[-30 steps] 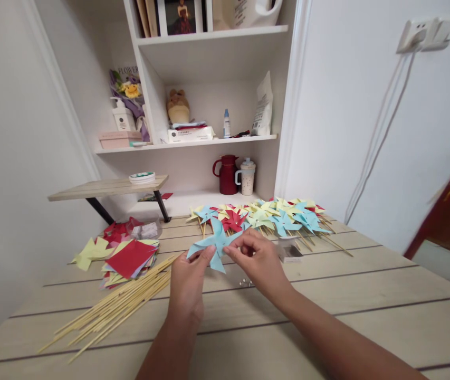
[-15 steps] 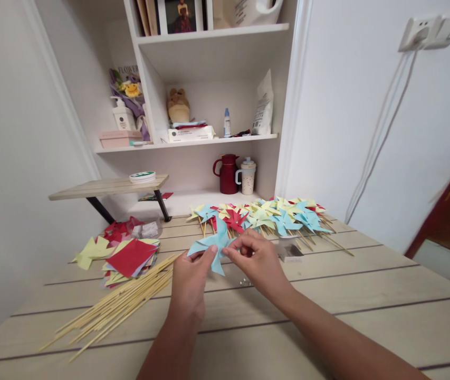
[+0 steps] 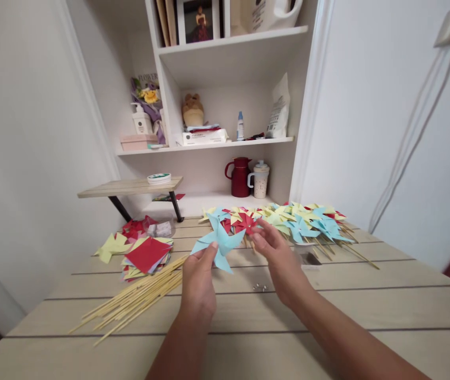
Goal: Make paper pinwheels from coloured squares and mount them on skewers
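A light blue paper pinwheel (image 3: 227, 244) without a stick is pinched in my left hand (image 3: 200, 279), the thumb resting near its centre. Just right of it, my right hand (image 3: 282, 261) hovers above the table, its fingers apart and nothing visible in them. Below the right hand lie several small shiny pins or beads (image 3: 260, 287). Left of my left hand is a bundle of thin wooden sticks (image 3: 141, 295). Behind the hands lie many finished pinwheels on sticks, among them a red pinwheel (image 3: 247, 222) and a blue pinwheel (image 3: 300, 229).
A stack of coloured paper squares (image 3: 148, 255) and a yellow paper pinwheel (image 3: 113, 247) lie at the left. A clear plastic box (image 3: 160, 229) sits behind them, beneath a small raised shelf (image 3: 130, 187). Another small clear box (image 3: 309, 259) stands right of my right hand.
My right hand has let go of the blue pinwheel and moved off to the right, its fingers opening. My left hand still holds the pinwheel. The camera view has turned slightly left.
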Demonstrator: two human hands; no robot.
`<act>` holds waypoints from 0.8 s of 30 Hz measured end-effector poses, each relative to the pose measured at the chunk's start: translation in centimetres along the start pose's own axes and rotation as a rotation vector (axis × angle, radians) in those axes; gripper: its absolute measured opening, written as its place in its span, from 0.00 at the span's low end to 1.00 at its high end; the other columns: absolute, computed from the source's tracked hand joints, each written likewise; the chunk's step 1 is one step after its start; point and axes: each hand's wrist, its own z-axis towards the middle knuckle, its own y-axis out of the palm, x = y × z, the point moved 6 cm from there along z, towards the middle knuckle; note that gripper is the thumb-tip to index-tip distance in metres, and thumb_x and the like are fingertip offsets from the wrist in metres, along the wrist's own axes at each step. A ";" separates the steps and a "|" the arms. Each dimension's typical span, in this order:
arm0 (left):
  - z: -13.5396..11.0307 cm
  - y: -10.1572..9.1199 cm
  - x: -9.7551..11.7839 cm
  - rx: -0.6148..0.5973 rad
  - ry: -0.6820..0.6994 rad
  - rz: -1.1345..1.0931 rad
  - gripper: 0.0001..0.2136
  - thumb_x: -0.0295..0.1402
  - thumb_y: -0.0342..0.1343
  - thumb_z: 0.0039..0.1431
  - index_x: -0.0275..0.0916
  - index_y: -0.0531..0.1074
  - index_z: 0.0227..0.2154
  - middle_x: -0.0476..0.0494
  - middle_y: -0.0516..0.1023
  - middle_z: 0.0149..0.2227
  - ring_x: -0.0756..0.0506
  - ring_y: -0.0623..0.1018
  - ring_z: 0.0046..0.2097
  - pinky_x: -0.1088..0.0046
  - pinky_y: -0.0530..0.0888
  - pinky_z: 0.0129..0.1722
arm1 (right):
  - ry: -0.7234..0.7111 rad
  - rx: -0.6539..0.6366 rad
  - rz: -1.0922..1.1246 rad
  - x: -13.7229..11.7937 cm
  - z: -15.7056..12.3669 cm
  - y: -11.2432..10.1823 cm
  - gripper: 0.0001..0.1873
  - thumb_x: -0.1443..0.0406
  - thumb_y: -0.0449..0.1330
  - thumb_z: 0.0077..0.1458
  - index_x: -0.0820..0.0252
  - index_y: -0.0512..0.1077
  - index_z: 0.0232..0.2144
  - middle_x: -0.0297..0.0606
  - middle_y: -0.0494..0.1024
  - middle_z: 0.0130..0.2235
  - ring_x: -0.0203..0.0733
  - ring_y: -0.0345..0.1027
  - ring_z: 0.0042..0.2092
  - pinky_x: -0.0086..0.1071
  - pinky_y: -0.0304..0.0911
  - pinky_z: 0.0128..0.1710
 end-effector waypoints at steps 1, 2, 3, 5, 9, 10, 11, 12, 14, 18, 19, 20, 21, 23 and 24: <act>0.0 0.1 0.2 -0.009 0.011 -0.035 0.11 0.38 0.69 0.45 0.36 0.82 0.30 0.43 0.83 0.31 0.46 0.79 0.36 0.71 0.72 0.42 | 0.097 -0.047 0.067 0.9 -0.1 0.5 0.37 0.52 0.69 0.47 0.50 0.65 0.59 0.43 0.73 0.54 0.51 0.67 0.56 0.45 0.62 0.55; -0.1 0.3 0.3 -0.025 0.018 -0.064 0.11 0.38 0.68 0.46 0.36 0.82 0.30 0.44 0.83 0.31 0.46 0.79 0.36 0.70 0.72 0.43 | 0.169 -0.114 0.107 1.7 -0.3 1.2 0.40 0.54 0.71 0.44 0.51 0.65 0.59 0.44 0.73 0.55 0.52 0.67 0.56 0.46 0.61 0.56; -0.2 0.5 0.3 -0.043 0.023 -0.082 0.11 0.38 0.68 0.46 0.36 0.82 0.30 0.43 0.83 0.31 0.45 0.79 0.37 0.70 0.72 0.44 | 0.215 -0.182 0.131 2.2 -0.6 2.0 0.41 0.56 0.74 0.41 0.51 0.66 0.58 0.44 0.74 0.54 0.52 0.67 0.57 0.46 0.61 0.56; -0.5 0.9 0.4 -0.084 0.032 -0.091 0.12 0.38 0.68 0.47 0.35 0.82 0.33 0.41 0.84 0.33 0.44 0.80 0.38 0.67 0.72 0.46 | 0.219 -0.294 0.165 2.5 -1.3 3.3 0.36 0.58 0.75 0.38 0.53 0.72 0.52 0.44 0.76 0.52 0.53 0.66 0.58 0.46 0.60 0.58; -0.9 1.5 -0.1 -0.127 0.034 -0.056 0.15 0.38 0.68 0.47 0.33 0.82 0.36 0.39 0.84 0.35 0.42 0.81 0.40 0.66 0.72 0.47 | 0.150 -0.387 0.222 1.7 -2.1 4.7 0.25 0.58 0.74 0.41 0.54 0.77 0.44 0.41 0.80 0.48 0.51 0.70 0.53 0.44 0.60 0.57; -1.0 1.5 -0.3 -0.132 0.028 -0.050 0.15 0.38 0.68 0.47 0.33 0.82 0.36 0.39 0.84 0.34 0.42 0.81 0.39 0.66 0.73 0.46 | 0.149 -0.369 0.227 1.5 -2.0 4.6 0.23 0.58 0.74 0.41 0.55 0.78 0.42 0.41 0.81 0.45 0.50 0.72 0.51 0.44 0.62 0.55; -1.0 1.5 -0.4 -0.135 0.019 -0.045 0.15 0.38 0.68 0.47 0.33 0.82 0.36 0.38 0.84 0.34 0.42 0.81 0.39 0.66 0.73 0.45 | 0.152 -0.348 0.226 1.3 -2.0 4.5 0.21 0.58 0.74 0.42 0.56 0.79 0.40 0.41 0.82 0.43 0.49 0.73 0.48 0.43 0.63 0.52; -1.0 1.5 -0.6 -0.136 0.011 -0.041 0.16 0.39 0.69 0.47 0.32 0.82 0.35 0.38 0.84 0.34 0.42 0.81 0.38 0.66 0.73 0.44 | 0.153 -0.331 0.222 1.2 -1.9 4.3 0.20 0.57 0.73 0.42 0.57 0.80 0.39 0.41 0.82 0.41 0.48 0.73 0.45 0.42 0.64 0.50; -1.0 1.5 -0.7 -0.129 -0.005 -0.034 0.16 0.39 0.69 0.46 0.32 0.82 0.35 0.38 0.84 0.33 0.42 0.81 0.37 0.66 0.74 0.43 | 0.149 -0.310 0.218 1.0 -1.7 4.0 0.18 0.56 0.73 0.43 0.58 0.80 0.36 0.41 0.83 0.39 0.47 0.73 0.42 0.41 0.66 0.48; -1.0 1.5 -0.9 -0.133 -0.023 -0.037 0.16 0.38 0.70 0.45 0.33 0.82 0.36 0.39 0.84 0.33 0.42 0.81 0.38 0.66 0.74 0.42 | 0.143 -0.288 0.200 0.9 -1.6 3.7 0.18 0.55 0.72 0.43 0.58 0.81 0.35 0.41 0.83 0.39 0.46 0.74 0.41 0.40 0.67 0.46; -1.0 1.6 -0.9 -0.132 -0.026 -0.035 0.16 0.38 0.70 0.45 0.33 0.82 0.36 0.39 0.84 0.33 0.42 0.81 0.38 0.66 0.74 0.43 | 0.144 -0.279 0.193 0.9 -1.6 3.7 0.18 0.55 0.72 0.42 0.57 0.81 0.35 0.41 0.83 0.39 0.47 0.74 0.41 0.41 0.67 0.46; -1.0 1.6 -0.9 -0.127 -0.026 -0.030 0.16 0.38 0.70 0.45 0.33 0.82 0.36 0.39 0.84 0.34 0.42 0.81 0.38 0.66 0.74 0.43 | 0.147 -0.266 0.190 0.9 -1.6 3.6 0.18 0.55 0.72 0.42 0.57 0.81 0.35 0.41 0.84 0.39 0.47 0.75 0.41 0.41 0.67 0.46; -1.0 1.6 -0.9 -0.121 -0.024 -0.023 0.17 0.38 0.70 0.44 0.33 0.82 0.36 0.39 0.84 0.34 0.42 0.81 0.38 0.66 0.74 0.44 | 0.150 -0.252 0.192 0.9 -1.6 3.6 0.18 0.55 0.72 0.42 0.57 0.81 0.34 0.41 0.84 0.38 0.47 0.75 0.41 0.41 0.67 0.46; -1.0 1.6 -0.9 -0.112 -0.021 -0.009 0.18 0.38 0.71 0.43 0.33 0.82 0.37 0.38 0.84 0.35 0.41 0.81 0.40 0.65 0.74 0.45 | 0.156 -0.224 0.207 0.8 -1.6 3.5 0.17 0.55 0.73 0.41 0.58 0.81 0.32 0.41 0.84 0.37 0.48 0.75 0.40 0.41 0.67 0.46; -1.0 1.6 -1.0 -0.109 -0.024 -0.004 0.18 0.38 0.71 0.43 0.33 0.82 0.37 0.38 0.84 0.35 0.41 0.81 0.40 0.65 0.74 0.46 | 0.158 -0.216 0.216 0.8 -1.6 3.4 0.16 0.55 0.73 0.41 0.58 0.81 0.31 0.41 0.84 0.36 0.48 0.75 0.40 0.41 0.67 0.46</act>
